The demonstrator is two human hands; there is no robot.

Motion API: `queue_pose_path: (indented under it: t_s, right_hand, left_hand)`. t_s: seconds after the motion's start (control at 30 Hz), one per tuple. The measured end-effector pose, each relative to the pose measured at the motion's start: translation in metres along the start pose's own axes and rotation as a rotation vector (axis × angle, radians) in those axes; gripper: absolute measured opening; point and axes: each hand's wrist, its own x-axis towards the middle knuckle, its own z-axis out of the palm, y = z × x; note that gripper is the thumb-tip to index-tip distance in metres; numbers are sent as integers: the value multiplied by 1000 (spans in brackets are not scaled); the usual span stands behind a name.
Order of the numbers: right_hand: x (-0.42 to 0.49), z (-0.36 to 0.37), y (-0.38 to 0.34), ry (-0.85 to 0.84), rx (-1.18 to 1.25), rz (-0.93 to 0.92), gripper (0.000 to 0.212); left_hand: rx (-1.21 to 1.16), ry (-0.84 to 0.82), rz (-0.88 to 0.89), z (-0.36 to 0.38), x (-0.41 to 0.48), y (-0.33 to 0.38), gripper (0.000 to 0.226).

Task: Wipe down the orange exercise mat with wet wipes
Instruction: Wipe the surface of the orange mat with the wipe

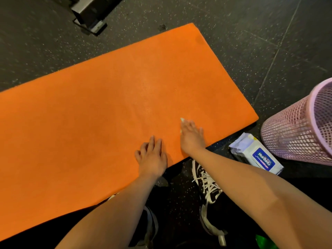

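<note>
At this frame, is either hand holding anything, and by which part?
The right hand presses a wet wipe flat under its palm on the orange mat; only an edge peeks out. The left hand rests empty on the mat.

— What sort of place are you in?
— A gym: you have speckled black rubber flooring (233, 42), an orange exercise mat (107, 105), and a machine base (89, 15) far left.

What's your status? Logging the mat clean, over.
Right hand flat on orange mat, wipe under fingers. Left hand bare, braced on mat edge. Nothing in the way; wipes pack and pink basket sit off-mat.
</note>
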Motion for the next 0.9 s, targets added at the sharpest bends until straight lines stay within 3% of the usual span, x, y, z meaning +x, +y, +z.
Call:
queue_pose_path:
  t_s: [0.1, 0.27, 0.33, 0.53, 0.6, 0.73, 0.9]
  right_hand:
    - [-12, 5, -6, 31, 38, 79, 56]
    - [-54, 24, -24, -71, 64, -288, 51]
    - [-60, 23, -11, -74, 35, -318, 52]
    - [-69, 13, 3, 1, 19, 74, 59]
    - [-69, 16, -15, -62, 42, 69, 63]
    - [-73, 17, -24, -139, -13, -161, 58]
    - [-84, 9, -4, -60, -14, 35, 62]
  left_hand:
    - [-7, -12, 27, -2, -3, 0, 60]
    - [-36, -38, 48, -2, -9, -1, 62]
    - [-41, -48, 72, -2, -13, -1, 64]
    - [-9, -62, 113, 0, -21, 1, 71]
    - [-2, -74, 142, 0, -22, 0, 71]
    - [-52, -25, 177, 5, -30, -2, 48]
    - [-72, -10, 158, 2, -29, 7, 23]
